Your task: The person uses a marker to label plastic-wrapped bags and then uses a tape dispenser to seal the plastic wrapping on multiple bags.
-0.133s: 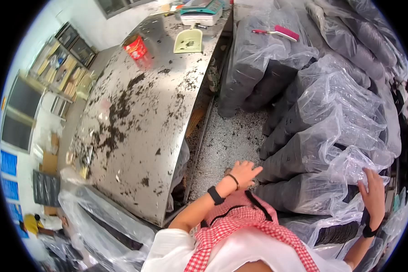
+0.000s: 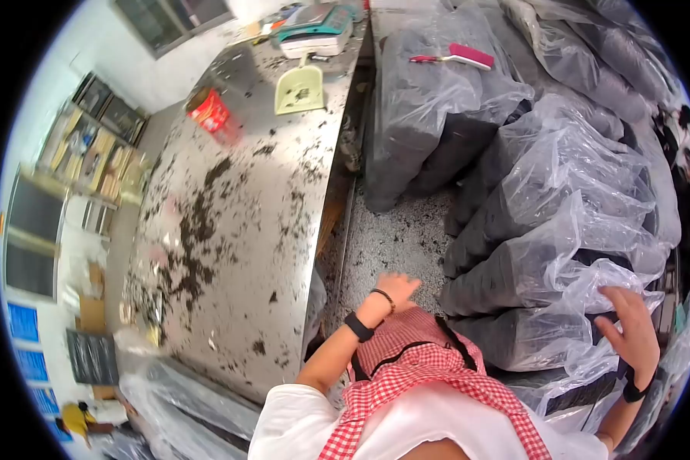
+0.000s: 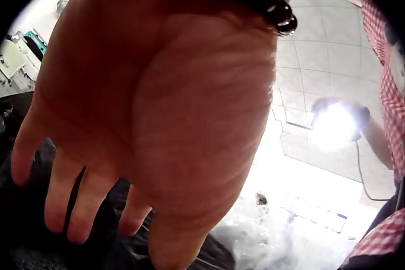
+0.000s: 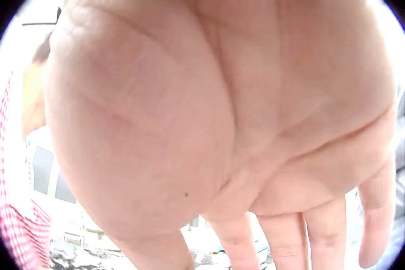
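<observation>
My left hand (image 2: 391, 297) hangs over the speckled floor in front of the red checked apron (image 2: 399, 337), holding nothing. In the left wrist view its palm (image 3: 190, 105) faces the camera, fingers loosely extended. To the right, my right hand (image 2: 632, 333) is beside the crumpled top of a clear plastic bag (image 2: 583, 287), thumb spread from the fingers. The right wrist view shows its bare palm (image 4: 221, 105) with fingers extended. Long dark bundles (image 2: 479, 333) in clear plastic lie in a row below and left of this hand.
A metal table (image 2: 245, 307) strewn with dark scraps stands on the left. On it are a red can (image 2: 211, 115), a pale green dustpan (image 2: 299, 90) and a scale (image 2: 318, 31). A pink brush (image 2: 468, 56) lies on the far bagged bundles (image 2: 422, 100).
The head view has shifted, so the table sits lower and further left. My left hand appears slightly further left. My right hand's thumb now shows spread out from its fingers.
</observation>
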Tool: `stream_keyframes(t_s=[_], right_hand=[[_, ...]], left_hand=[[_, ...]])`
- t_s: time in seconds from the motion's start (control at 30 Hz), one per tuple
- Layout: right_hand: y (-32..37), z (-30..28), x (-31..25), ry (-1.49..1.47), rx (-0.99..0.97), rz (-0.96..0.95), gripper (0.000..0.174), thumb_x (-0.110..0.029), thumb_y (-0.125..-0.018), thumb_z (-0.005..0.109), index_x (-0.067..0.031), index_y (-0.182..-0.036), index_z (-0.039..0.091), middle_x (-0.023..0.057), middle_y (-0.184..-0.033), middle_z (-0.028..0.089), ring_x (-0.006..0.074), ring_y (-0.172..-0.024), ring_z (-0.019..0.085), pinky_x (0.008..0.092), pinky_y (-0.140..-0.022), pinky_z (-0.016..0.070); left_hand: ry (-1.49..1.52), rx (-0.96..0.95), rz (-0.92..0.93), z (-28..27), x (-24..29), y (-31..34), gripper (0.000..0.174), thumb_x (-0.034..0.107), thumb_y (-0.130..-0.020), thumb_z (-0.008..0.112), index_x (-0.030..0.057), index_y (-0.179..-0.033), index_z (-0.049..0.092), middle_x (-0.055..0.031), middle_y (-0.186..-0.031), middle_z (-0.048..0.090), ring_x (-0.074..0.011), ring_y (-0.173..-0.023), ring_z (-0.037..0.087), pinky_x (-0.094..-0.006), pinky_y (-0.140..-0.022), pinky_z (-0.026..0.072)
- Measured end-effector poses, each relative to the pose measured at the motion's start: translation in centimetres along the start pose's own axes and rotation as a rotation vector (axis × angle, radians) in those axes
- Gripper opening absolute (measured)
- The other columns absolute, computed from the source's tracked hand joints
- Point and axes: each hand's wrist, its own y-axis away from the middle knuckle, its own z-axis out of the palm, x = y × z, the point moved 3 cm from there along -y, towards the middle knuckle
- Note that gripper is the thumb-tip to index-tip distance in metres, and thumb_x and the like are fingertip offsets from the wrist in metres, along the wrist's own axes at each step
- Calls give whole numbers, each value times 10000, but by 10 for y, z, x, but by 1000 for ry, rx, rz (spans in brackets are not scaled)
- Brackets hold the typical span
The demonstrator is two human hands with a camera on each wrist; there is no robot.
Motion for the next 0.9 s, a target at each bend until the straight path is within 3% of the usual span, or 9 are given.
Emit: stream_keyframes(t_s=[0.07, 0.17, 0.3, 0.5, 0.57, 0.7, 0.77, 0.83, 0.9], right_hand=[[-20, -4, -11, -125, -262, -73, 454, -187, -749, 663, -17, -1149, 531, 173, -1067, 583, 382, -983, 525, 424, -860, 408], [-81, -8, -19, -156, -288, 13, 457, -233, -760, 657, -16, -1144, 535, 180, -1052, 581, 387, -960, 524, 419, -848, 410], [-170, 27, -13, -162, -264, 94, 486, -262, -760, 652, -4, -1155, 533, 190, -1056, 583, 395, -961, 526, 420, -846, 412], [-313, 101, -2, -442, -355, 427, 442, -214, -775, 652, 25, -1125, 524, 220, -1000, 603, 407, -926, 568, 420, -795, 451], [-361, 122, -1, -515, -373, 508, 432, -186, -773, 660, 23, -1126, 524, 217, -970, 610, 395, -908, 581, 419, -784, 460], [-435, 162, -7, -558, -409, 590, 413, -93, -734, 658, 26, -1108, 528, 205, -938, 621, 359, -891, 605, 387, -787, 465], [-455, 170, -10, -587, -444, 685, 412, -140, -760, 667, 8, -1118, 529, 214, -957, 625, 380, -906, 603, 411, -786, 472], [-480, 173, -15, -575, -468, 767, 403, -134, -761, 666, 7, -1113, 530, 216, -960, 629, 370, -911, 614, 402, -783, 479], [-499, 183, -22, -642, -482, 797, 395, -128, -763, 667, 9, -1107, 529, 213, -955, 632, 362, -911, 622, 394, -781, 483]], left_hand=[[109, -99, -37, 15, -19, 0, 574, 402, -790, 647, 186, -1285, 455, -155, -1143, 562, -329, -1113, 519, -527, -900, 390], [134, -83, -47, -38, -101, -50, 610, 389, -781, 656, 98, -1275, 448, -181, -1163, 539, -360, -1113, 507, -483, -891, 421], [147, 296, -42, -107, -211, -130, 738, 351, -772, 676, -7, -1334, 357, -295, -1252, 414, -437, -1158, 433, -439, -966, 394], [306, 492, -189, -232, -424, -356, 832, 381, -785, 651, -74, -1368, 271, -360, -1314, 347, -473, -1210, 383, -441, -1007, 366], [101, 508, -425, -246, -521, -452, 861, 418, -784, 629, -23, -1409, 233, -390, -1341, 301, -481, -1222, 378, -453, -1009, 364], [118, 449, -904, -295, -663, -553, 776, 410, -817, 606, 184, -1448, 216, -378, -1379, 235, -473, -1224, 388, -469, -981, 394], [302, 517, -947, -320, -715, -583, 740, 422, -837, 572, 239, -1451, 201, -376, -1378, 235, -463, -1186, 436, -476, -960, 412], [125, 482, -1008, -320, -771, -614, 711, 433, -850, 546, 285, -1450, 193, -360, -1384, 237, -468, -1125, 488, -476, -924, 443], [90, 481, -1081, -342, -777, -610, 627, 446, -861, 535, 196, -1402, 337, -323, -1338, 356, -437, -1092, 526, -472, -885, 472]])
